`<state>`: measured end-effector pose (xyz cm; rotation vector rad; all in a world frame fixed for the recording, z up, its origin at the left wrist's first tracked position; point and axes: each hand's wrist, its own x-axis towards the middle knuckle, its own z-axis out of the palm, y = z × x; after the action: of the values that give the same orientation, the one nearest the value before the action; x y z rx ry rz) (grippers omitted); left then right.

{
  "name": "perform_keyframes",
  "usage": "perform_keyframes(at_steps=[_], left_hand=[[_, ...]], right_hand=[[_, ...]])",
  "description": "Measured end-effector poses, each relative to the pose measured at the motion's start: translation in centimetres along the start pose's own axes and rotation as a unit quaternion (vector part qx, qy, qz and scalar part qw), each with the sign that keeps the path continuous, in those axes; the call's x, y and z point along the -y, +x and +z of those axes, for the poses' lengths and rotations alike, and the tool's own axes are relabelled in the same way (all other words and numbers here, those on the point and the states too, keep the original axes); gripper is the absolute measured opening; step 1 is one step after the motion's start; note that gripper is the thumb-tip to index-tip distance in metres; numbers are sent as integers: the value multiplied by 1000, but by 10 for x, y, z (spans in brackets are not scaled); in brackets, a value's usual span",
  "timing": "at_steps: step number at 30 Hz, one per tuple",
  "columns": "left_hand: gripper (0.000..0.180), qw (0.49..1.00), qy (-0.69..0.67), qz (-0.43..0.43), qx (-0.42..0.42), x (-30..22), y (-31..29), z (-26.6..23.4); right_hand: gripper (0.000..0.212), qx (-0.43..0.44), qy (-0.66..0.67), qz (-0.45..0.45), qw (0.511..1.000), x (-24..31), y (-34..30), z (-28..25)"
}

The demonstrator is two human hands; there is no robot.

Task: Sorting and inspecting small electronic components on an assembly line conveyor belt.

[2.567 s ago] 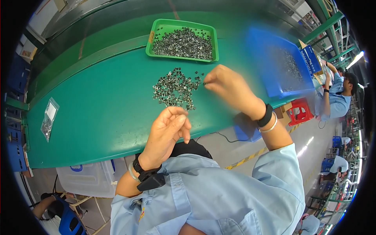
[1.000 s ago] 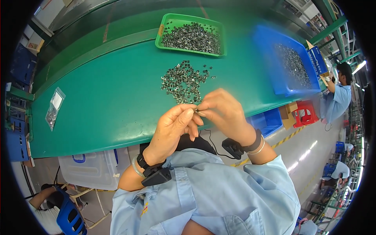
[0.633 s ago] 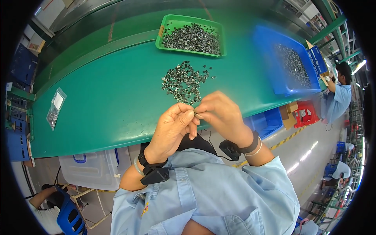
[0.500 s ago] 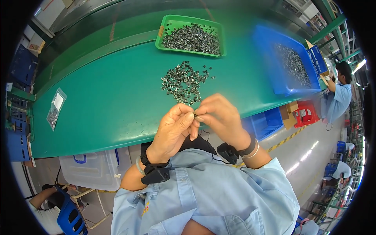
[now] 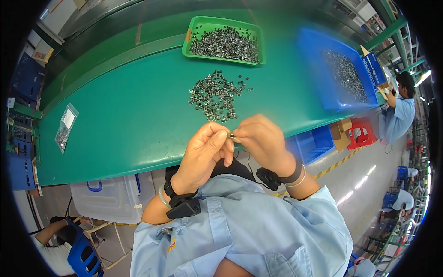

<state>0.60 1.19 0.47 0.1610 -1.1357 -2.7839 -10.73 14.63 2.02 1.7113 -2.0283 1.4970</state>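
Between the fingertips of both hands is a small dark metal part [image 5: 231, 135], too small to tell its exact kind. My left hand [image 5: 206, 150] pinches it from the left with thumb and forefinger, the other fingers curled beneath. From the right, my right hand [image 5: 262, 141] pinches at the same part. Just beyond my fingers, a loose pile of small shiny metal parts [image 5: 215, 97] lies on the green table [image 5: 134, 115]. Farther back stands a green tray [image 5: 185, 48] with many more such parts inside.
A blue bin [image 5: 330, 99] with small metal parts stands at the right, beside a blue-and-white carton [image 5: 373, 69]. A clear bag [image 5: 67, 128] lies at the left. Below the table edge are a clear storage box [image 5: 106, 201] and a red stool [image 5: 361, 134]. Another person [image 5: 401, 108] works far right.
My fingertips have parted slightly, so more of the small metal part shows between them. My right hand has shifted a little; both hands keep their pinch.
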Motion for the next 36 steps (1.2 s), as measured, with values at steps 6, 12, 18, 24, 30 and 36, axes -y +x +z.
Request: perform_keyframes(at_steps=[6, 12, 18, 24, 30, 36], left_hand=[[14, 986, -152, -55, 48, 9, 0, -2], [14, 980, -171, -65, 76, 9, 0, -7], [14, 997, -55, -30, 44, 7, 0, -7], [15, 999, -48, -13, -8, 5, -1, -3], [18, 996, -83, -7, 26, 3, 8, -11], [19, 993, -106, -22, 40, 0, 7, -15]], right_hand=[[22, -15, 65, 15, 998, 5, -4, 4], [22, -17, 92, 12, 996, 4, -5, 8], [21, -12, 92, 30, 995, 1, -7, 9], [13, 12, 32, 35, 999, -17, 14, -8], [12, -33, 1, 189, 981, -75, 102, -51], [17, 59, -55, 145, 986, -99, 99, -60]])
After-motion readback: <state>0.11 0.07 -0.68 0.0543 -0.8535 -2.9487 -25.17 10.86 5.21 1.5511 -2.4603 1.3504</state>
